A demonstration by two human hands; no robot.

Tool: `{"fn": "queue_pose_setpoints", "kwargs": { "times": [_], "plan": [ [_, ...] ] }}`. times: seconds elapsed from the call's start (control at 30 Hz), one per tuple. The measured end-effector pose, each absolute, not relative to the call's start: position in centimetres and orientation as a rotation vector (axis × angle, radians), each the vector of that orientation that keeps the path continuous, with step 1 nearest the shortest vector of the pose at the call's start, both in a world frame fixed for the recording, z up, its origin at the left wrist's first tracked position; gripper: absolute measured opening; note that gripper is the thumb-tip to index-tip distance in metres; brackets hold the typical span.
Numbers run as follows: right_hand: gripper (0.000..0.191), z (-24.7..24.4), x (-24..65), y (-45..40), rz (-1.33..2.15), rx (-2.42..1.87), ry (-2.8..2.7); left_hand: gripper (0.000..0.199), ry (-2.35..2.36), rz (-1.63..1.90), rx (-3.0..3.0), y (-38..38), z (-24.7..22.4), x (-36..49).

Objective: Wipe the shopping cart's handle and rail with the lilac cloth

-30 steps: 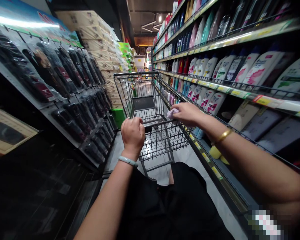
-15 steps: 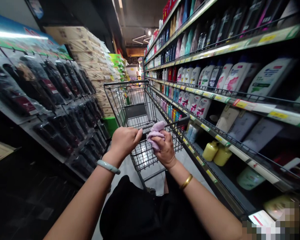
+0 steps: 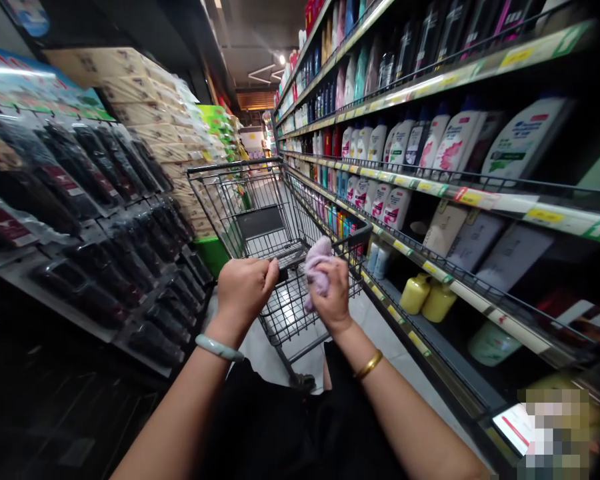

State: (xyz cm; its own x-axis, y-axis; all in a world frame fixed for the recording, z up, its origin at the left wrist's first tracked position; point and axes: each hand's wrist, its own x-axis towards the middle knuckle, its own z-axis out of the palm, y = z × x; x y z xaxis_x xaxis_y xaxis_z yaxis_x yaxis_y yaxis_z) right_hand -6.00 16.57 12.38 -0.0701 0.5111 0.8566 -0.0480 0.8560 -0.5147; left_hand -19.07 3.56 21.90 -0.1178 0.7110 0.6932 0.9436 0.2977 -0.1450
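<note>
Curled the left hand (image 3: 246,288) into a tight fist on the near end of the cart (image 3: 260,221), and bunched the lilac cloth (image 3: 320,259) in the right hand (image 3: 336,297), just beside! Stood right behind the cart, between hanging packs (image 3: 130,250) on the left and shelved bottles (image 3: 456,143) on the right! Wore a bangle (image 3: 219,348) on each wrist!

Cloth (image 3: 319,263) rough, matt; cart (image 3: 260,221) metal wire; bottles (image 3: 456,141) smooth, glossy plastic.

Black wire shopping cart (image 3: 260,222) standing upright, extending lengthwise ahead, crumpled lilac cloth (image 3: 319,260) bunching into folds, sitting near the handlebar (image 3: 291,269)
</note>
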Motion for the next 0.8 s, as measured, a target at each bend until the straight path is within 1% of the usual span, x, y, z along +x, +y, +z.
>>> {"fn": "queue_pose_setpoints", "kwargs": {
  "times": [0.07, 0.13, 0.27, 0.33, 0.43, 0.47, 0.53, 0.6, 0.63, 0.67, 0.73, 0.8],
  "plan": [
    [0.024, 12.8, -5.8, 17.4, 0.441, -0.509, -1.378, 0.054, -1.878, -0.467, -1.446, 4.1, 21.7, -18.6],
    [0.025, 13.2, -5.8, 17.4, 0.433, -0.548, -1.300, 0.054, -1.863, -0.493, -1.418, 4.6, 21.4, -18.2],
    [0.032, 12.6, -5.9, 14.4, 0.472, -0.292, -1.679, 0.053, -1.846, -0.503, -1.391, 5.5, 21.2, -17.6],
    [0.030, 11.7, -5.8, 13.6, 0.499, -0.237, -1.819, 0.053, -1.849, -0.502, -1.388, 5.7, 21.1, -17.5],
    [0.024, 10.7, -5.5, 14.6, 0.589, -0.433, -1.593, 0.054, -1.861, -0.496, -1.385, 6.0, 21.1, -17.3],
    [0.027, 10.7, -5.5, 15.1, 0.622, -0.508, -1.484, 0.054, -1.866, -0.496, -1.381, 6.1, 21.1, -17.2],
    [0.041, 10.9, -5.6, 15.2, 0.665, -0.552, -1.413, 0.055, -1.876, -0.502, -1.372, 6.2, 21.1, -17.0],
    [0.056, 11.0, -5.9, 14.1, 0.680, -0.454, -1.543, 0.054, -1.884, -0.516, -1.372, 6.4, 21.1, -16.8],
    [0.058, 10.9, -6.0, 13.3, 0.673, -0.408, -1.640, 0.054, -1.887, -0.521, -1.376, 6.4, 21.1, -16.8],
    [0.056, 10.6, -6.1, 12.5, 0.652, -0.380, -1.744, 0.054, -1.890, -0.522, -1.382, 6.4, 21.2, -16.7],
    [0.046, 9.6, -6.1, 11.6, 0.596, -0.396, -1.919, 0.054, -1.896, -0.514, -1.392, 6.4, 21.2, -16.7],
    [0.036, 8.8, -5.8, 11.9, 0.590, -0.480, -1.946, 0.055, -1.901, -0.500, -1.403, 6.3, 21.3, -16.7]
  ]
}}
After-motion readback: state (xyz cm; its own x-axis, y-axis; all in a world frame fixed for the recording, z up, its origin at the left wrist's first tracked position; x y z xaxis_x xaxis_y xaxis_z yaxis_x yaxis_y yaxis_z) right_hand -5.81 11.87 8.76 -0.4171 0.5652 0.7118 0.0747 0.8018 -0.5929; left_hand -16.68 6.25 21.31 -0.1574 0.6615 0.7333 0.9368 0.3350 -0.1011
